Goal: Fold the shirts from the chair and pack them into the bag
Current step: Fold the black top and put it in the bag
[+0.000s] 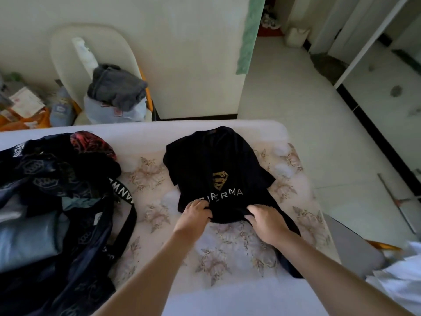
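Note:
A black T-shirt (214, 165) with a gold emblem and white lettering lies front-up on the floral bed cover (230, 254), collar pointing away from me. My left hand (194, 214) grips its bunched lower hem on the left. My right hand (265, 221) grips the hem on the right, and part of the fabric trails under my right forearm. A dark patterned bag (75, 229) lies open at the left of the bed with folded clothes inside. A grey garment (117, 87) is heaped on the cream chair (68, 49) behind the bed.
A light plastic bag (109, 111) sits under the grey garment on the chair. Bottles and papers (27, 103) clutter the far left. White fabric (401, 279) lies at the bed's right edge. Tiled floor (296, 110) stretches to the right.

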The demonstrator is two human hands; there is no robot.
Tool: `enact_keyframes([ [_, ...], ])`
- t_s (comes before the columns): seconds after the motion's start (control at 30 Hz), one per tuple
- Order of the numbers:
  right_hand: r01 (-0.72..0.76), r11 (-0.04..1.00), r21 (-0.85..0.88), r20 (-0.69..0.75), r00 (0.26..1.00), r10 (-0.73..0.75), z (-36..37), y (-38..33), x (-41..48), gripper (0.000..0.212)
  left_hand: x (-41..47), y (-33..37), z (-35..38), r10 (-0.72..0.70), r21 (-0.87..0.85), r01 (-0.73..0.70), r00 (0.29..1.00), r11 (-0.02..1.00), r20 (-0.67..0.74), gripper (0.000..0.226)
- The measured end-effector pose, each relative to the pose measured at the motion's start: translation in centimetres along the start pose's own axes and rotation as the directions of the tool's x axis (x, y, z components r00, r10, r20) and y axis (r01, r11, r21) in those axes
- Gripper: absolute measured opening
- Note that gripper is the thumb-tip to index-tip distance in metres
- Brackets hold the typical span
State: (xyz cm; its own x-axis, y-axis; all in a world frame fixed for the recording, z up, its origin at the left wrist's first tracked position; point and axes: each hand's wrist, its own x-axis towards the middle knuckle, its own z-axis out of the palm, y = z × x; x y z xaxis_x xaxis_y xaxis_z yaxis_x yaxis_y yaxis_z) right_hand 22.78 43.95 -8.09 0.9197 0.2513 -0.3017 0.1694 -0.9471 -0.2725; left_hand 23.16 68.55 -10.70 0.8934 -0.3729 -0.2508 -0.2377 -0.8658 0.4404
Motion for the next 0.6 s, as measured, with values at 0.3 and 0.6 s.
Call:
enact_keyframes([
  [0.3, -0.117, 0.977, 0.176, -0.121, 0.983, 0.140, -5.6, -0.3, 1.5, 0.033, 1.6, -0.6, -9.1, -0.211, -0.167, 0.181, 0.960, 0.969, -0.184, 0.017],
  [0.6, 0.346, 0.934, -0.092, -0.170, 0.918, -0.357, -0.4, -2.5, -0.7, 0.030, 0.0, 0.5, -2.6, 0.048, -0.096, -0.065, 0.985, 0.993, -0.168, 0.027],
])
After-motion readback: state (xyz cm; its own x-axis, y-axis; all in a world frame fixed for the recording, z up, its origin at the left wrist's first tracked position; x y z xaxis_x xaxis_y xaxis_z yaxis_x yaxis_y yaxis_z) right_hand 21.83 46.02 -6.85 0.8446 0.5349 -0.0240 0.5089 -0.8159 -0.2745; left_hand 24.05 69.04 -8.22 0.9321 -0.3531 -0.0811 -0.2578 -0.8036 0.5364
